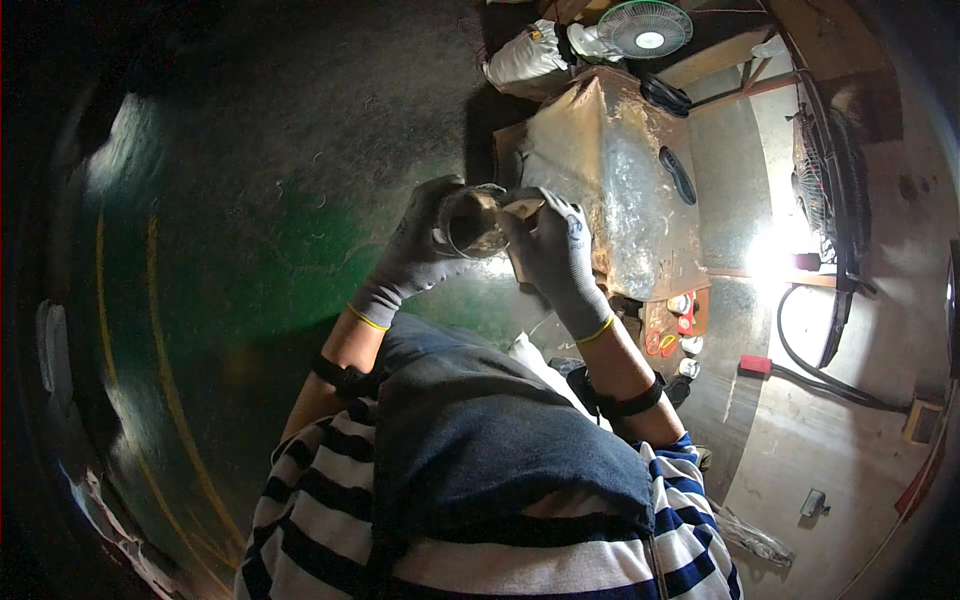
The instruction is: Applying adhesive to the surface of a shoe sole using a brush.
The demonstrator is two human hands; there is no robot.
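Both of my hands wear grey knit gloves with yellow cuff edges. My left hand (415,240) is wrapped round a short round can (462,222), tilted so its open mouth and dark, brownish inside face me. Right beside its rim, my right hand (556,245) has its fingers closed on a pale rounded piece (523,207). Whether that piece is a lid or a tool I cannot make out, since the fingers cover much of it. The two hands meet in front of me, above the floor and at the near left of a worn workbench.
The worn, stained workbench (640,240) carries dark shoe soles (677,175). A fan (645,30) and a white sack (527,62) stand beyond. Small cans (680,304) and orange rings sit at its near end. A bright lamp (775,255) and a cable (830,385) lie along the right wall.
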